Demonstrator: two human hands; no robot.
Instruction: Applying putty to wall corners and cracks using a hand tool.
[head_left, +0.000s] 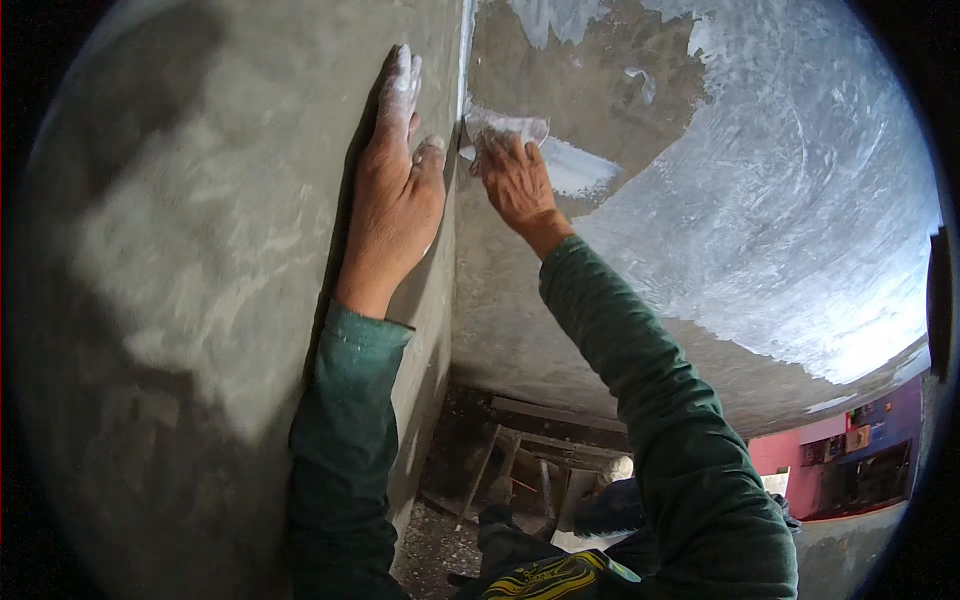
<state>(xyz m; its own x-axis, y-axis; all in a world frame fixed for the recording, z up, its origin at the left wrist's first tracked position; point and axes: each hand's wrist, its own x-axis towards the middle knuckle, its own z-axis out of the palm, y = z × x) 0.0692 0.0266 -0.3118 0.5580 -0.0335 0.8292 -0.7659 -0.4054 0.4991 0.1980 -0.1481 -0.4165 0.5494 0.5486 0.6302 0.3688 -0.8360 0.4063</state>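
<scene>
My right hand (515, 185) is closed on a flat, white-smeared scraper (528, 126), pressed to the right-hand wall (540, 290) at the inside corner. Part of the scraper is hidden behind my fingers. A fresh patch of white putty (580, 168) lies just right of it, and a white line (466, 45) runs up the corner above. My left hand (390, 205) leans along the bare grey left wall (200, 250), its whitened fingers stretched upward and holding nothing.
A broad coat of pale putty (800, 190) covers much of the right wall. Wooden boards (560, 415) lie low by the wall's foot, above a speckled floor (430, 550). At lower right, a pink wall (775, 455) shows beyond the wall's edge.
</scene>
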